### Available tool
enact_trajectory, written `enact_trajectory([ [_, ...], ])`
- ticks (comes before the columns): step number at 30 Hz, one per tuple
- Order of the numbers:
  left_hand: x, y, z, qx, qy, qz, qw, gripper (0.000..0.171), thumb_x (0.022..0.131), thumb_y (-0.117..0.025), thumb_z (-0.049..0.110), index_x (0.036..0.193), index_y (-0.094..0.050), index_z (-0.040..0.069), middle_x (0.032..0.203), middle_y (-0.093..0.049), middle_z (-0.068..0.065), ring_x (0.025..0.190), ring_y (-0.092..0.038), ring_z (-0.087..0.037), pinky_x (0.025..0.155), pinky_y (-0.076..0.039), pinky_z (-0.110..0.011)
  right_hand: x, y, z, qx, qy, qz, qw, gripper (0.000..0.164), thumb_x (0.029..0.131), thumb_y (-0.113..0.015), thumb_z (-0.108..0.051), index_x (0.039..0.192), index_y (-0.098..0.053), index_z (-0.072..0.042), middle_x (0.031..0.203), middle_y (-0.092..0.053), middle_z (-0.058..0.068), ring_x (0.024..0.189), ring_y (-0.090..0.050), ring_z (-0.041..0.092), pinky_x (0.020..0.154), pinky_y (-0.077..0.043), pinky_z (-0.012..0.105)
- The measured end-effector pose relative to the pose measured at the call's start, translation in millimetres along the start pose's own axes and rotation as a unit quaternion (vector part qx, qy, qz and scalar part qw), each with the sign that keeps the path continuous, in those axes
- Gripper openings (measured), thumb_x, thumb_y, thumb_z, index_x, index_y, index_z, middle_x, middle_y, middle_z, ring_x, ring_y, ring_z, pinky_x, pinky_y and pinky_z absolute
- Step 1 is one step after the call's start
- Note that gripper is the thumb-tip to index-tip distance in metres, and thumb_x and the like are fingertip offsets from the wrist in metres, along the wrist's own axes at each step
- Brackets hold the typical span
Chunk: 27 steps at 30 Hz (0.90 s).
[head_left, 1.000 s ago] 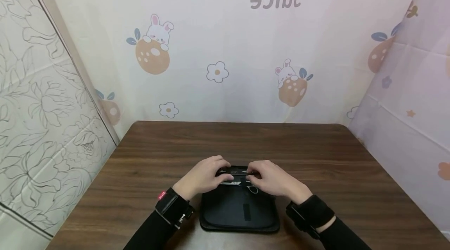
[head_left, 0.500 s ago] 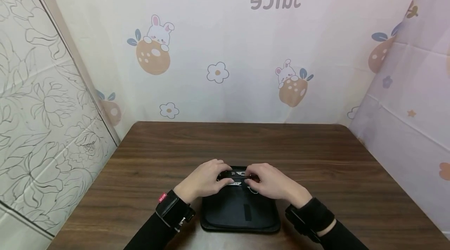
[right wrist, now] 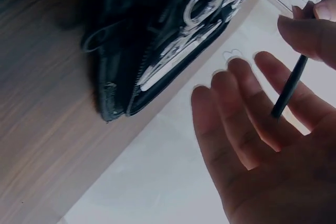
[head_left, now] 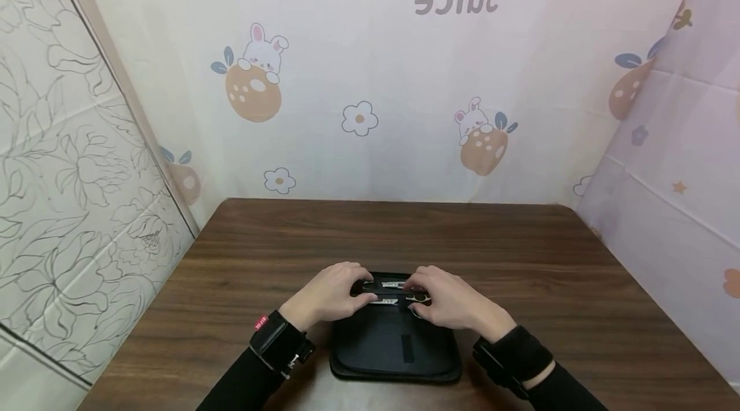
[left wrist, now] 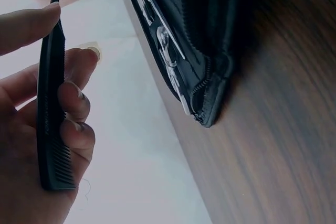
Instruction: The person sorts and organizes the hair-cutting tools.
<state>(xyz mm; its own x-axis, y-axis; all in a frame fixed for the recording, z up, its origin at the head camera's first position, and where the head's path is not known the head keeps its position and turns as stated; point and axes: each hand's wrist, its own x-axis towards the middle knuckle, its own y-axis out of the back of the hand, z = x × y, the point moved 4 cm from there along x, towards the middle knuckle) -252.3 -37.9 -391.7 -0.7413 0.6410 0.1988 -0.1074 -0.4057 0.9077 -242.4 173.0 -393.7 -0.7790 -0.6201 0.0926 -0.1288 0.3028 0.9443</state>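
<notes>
My left hand [head_left: 338, 292] grips a black comb [left wrist: 51, 108], with the fingertips on its toothed side and the thumb toward its narrow end. In the left wrist view its teeth point toward the lower right. Beside it, my right hand [head_left: 448, 298] is spread with loosely straight fingers; in the right wrist view the comb's thin end [right wrist: 289, 90] overlaps the palm and passes behind the thumb [right wrist: 310, 35]. Below both hands lies an unzipped black case [head_left: 376, 347]. Scissors [right wrist: 202, 9] and other silver tools sit inside, partly hidden by the hands in the head view.
The case rests on a dark wooden table [head_left: 277, 237] near its front. A white printed cloth [head_left: 358, 160] hangs behind the table, with more patterned cloth at both sides. A small loop [right wrist: 94, 40] sticks out from the case's edge.
My right hand's fingers have spread away from the comb, uncovering scissor handles in the case. The left hand has shifted slightly left with the comb. The case has stayed in place.
</notes>
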Motion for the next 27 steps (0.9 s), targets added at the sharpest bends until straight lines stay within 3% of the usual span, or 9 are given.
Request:
enact_trajectory([
  [9, -2.1, -1.4, -0.8, 0.012, 0.004, -0.007, 0.9999, 0.036, 0.087, -0.056, 0.041, 0.110, -0.062, 0.013, 0.102, -0.060, -0.001, 0.092, -0.052, -0.012, 0.080, -0.044, -0.034, -0.5, -11.1, 11.2, -0.062, -0.028, -0.027, 0.997, 0.048, 0.076, -0.069, -0.044, 0.115, -0.059, -0.018, 0.105, -0.049, -0.006, 0.093, -0.044, 0.012, 0.073, -0.044, 0.036],
  [17, -9.2, -3.0, -5.1, 0.028, 0.004, -0.026, 0.9993, 0.034, 0.085, -0.058, 0.041, 0.105, -0.063, 0.015, 0.101, -0.060, 0.003, 0.094, -0.051, -0.010, 0.081, -0.044, -0.033, -2.1, -19.9, 17.4, -0.041, -0.049, -0.058, 0.996, 0.067, 0.071, -0.066, -0.060, 0.120, -0.056, -0.017, 0.110, -0.044, -0.005, 0.099, -0.040, 0.013, 0.075, -0.043, 0.037],
  [27, -19.8, -6.5, -11.1, 0.027, 0.002, -0.034, 0.9991, 0.033, 0.085, -0.058, 0.041, 0.105, -0.063, 0.016, 0.101, -0.059, 0.006, 0.093, -0.050, -0.008, 0.080, -0.044, -0.034, -4.0, -21.8, 17.2, -0.046, -0.047, -0.057, 0.996, 0.072, 0.068, -0.067, -0.062, 0.121, -0.056, -0.013, 0.111, -0.041, -0.003, 0.096, -0.037, 0.014, 0.069, -0.042, 0.033],
])
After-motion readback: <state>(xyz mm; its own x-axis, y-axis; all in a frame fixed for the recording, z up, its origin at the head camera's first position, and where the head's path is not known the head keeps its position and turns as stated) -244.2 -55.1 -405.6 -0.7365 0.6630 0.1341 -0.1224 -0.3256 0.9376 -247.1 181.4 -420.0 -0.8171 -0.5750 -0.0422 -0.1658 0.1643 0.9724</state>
